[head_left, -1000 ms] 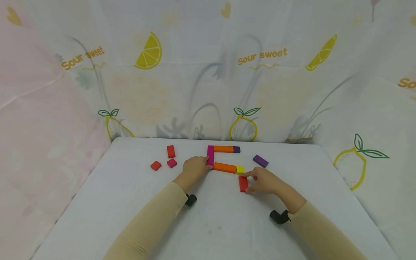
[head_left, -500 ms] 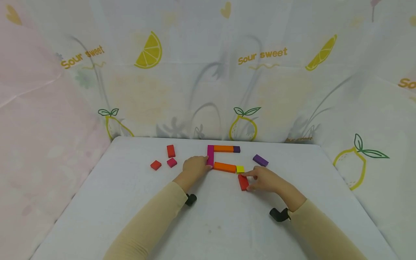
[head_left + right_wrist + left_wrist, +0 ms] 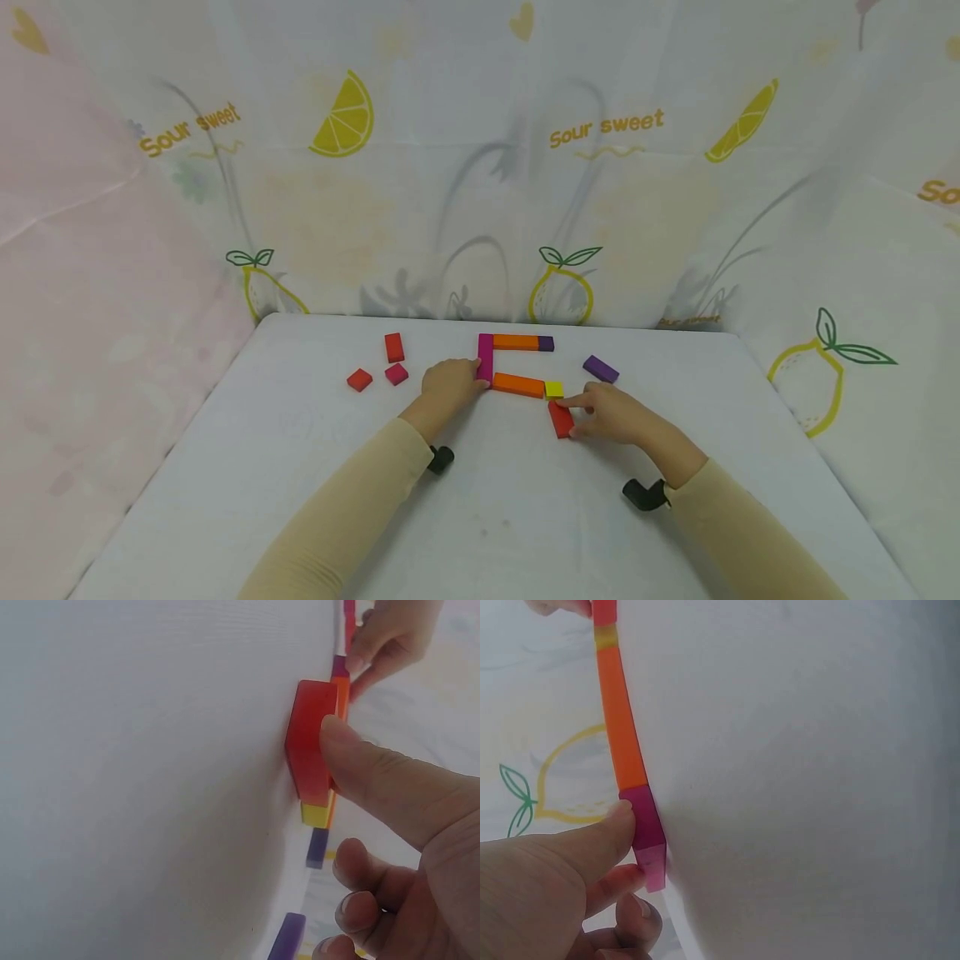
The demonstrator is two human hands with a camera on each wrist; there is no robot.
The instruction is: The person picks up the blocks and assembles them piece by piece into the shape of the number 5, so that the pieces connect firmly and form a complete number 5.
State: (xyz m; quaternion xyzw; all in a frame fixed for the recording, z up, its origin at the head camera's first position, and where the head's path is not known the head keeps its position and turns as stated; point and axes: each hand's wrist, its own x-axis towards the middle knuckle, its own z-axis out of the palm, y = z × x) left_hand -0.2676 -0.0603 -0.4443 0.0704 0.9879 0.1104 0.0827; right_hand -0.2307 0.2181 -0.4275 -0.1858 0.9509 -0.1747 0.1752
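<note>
On the white table, my left hand [image 3: 450,385] holds a long magenta block [image 3: 485,358] with thumb and index finger at its near left part. Two orange blocks extend rightward from it: the far one [image 3: 516,342] ends in a small dark purple block [image 3: 546,343], the near one [image 3: 518,385] in a yellow block [image 3: 553,390]. My right hand [image 3: 611,412] pinches a red block [image 3: 560,420] between thumb and index finger, just on the near side of the yellow block. The red block slants slightly. In the right wrist view my thumb [image 3: 375,776] lies along the red block's side.
A purple block [image 3: 601,369] lies right of the arrangement, beyond my right hand. To the left lie a red block [image 3: 394,347], a small pink-red block [image 3: 397,374] and a small red block [image 3: 360,380]. A printed curtain [image 3: 435,208] hangs behind the table.
The red block has shifted slightly away from me, toward the yellow block, and turned a little, with my right hand on it. My left hand and the magenta block have stayed put.
</note>
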